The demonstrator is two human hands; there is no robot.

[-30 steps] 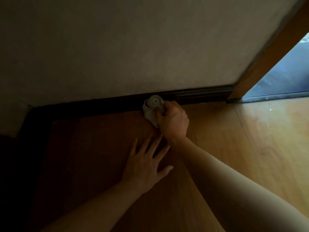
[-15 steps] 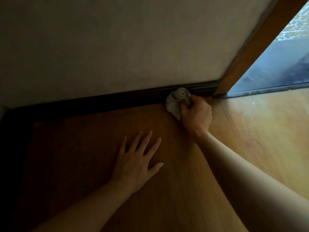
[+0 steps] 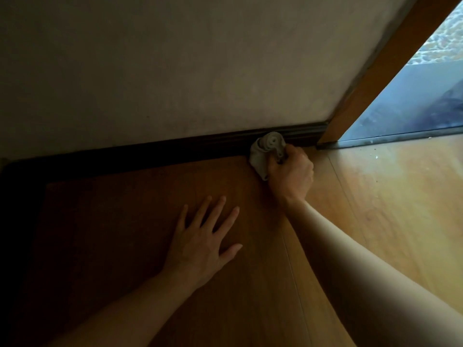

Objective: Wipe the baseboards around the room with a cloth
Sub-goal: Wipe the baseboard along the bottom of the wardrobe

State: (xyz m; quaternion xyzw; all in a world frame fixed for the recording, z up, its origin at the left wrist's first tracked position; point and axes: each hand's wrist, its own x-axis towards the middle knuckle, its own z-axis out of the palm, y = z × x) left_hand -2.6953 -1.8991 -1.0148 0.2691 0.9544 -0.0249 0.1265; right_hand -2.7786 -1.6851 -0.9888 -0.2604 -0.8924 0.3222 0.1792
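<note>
Holds cloth [image 3: 266, 149] bunched in right grip [image 3: 291, 172], clenched round it, pressing the wad against baseboard [image 3: 150, 152] at the foot of wall [image 3: 175, 71], with a loose tail trailing down toward floor [image 3: 375, 201]. Props on left grip [image 3: 203, 244], released, fingers spread flat on floor, well apart from cloth and nearer the camera, so the farther of the two from the work. Works on a baseboard with long axis running left to right across the view, tilted up slightly toward the right and ending just right of cloth at door frame [image 3: 363, 96]. Leaves only a short stretch between cloth and frame on the right, and a long dark stretch on the left, off toward a corner. Calls, probably, for a slide along that axis rather than across it, with pressure into the wall. Cannot see fingertips of right grip, buried in cloth folds, nor how much of the cloth meets the moulding behind the wad. Cannot make out the far left end of baseboard or the corner, lost in deep shadow, nor any dust on the dark strip. Shows pale specks on floor near threshold [image 3: 400, 137], too small to identify. Cuts off both arms at the lower edge and door frame at the top.
</note>
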